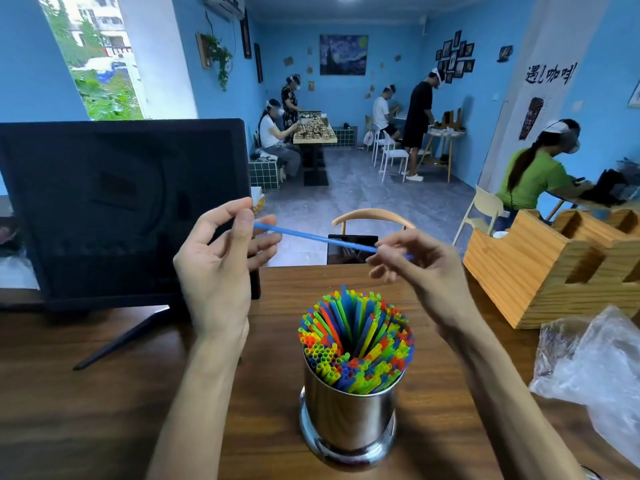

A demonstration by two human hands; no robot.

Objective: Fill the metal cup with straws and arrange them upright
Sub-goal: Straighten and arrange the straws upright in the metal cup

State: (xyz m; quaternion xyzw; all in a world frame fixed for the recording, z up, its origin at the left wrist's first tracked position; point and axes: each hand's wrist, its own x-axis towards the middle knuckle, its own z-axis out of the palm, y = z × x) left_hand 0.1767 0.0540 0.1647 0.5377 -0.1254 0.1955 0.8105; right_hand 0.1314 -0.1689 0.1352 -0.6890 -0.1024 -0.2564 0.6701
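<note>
A shiny metal cup (348,420) stands on the wooden table (104,393) near the front middle. It is packed with many colourful straws (356,341), upright and fanning outward around a hollow centre. Above the cup, a single blue straw (311,237) lies nearly level in the air. My left hand (221,268) pinches its left end between thumb and forefinger. My right hand (419,268) pinches its right end with the fingertips, and a short tip of the straw pokes out past them.
A dark monitor (121,209) on a stand fills the left side of the table. A wooden organiser box (554,261) sits at the right, with a crumpled clear plastic bag (595,368) in front of it. A chair back (374,220) stands beyond the table; several people work farther off.
</note>
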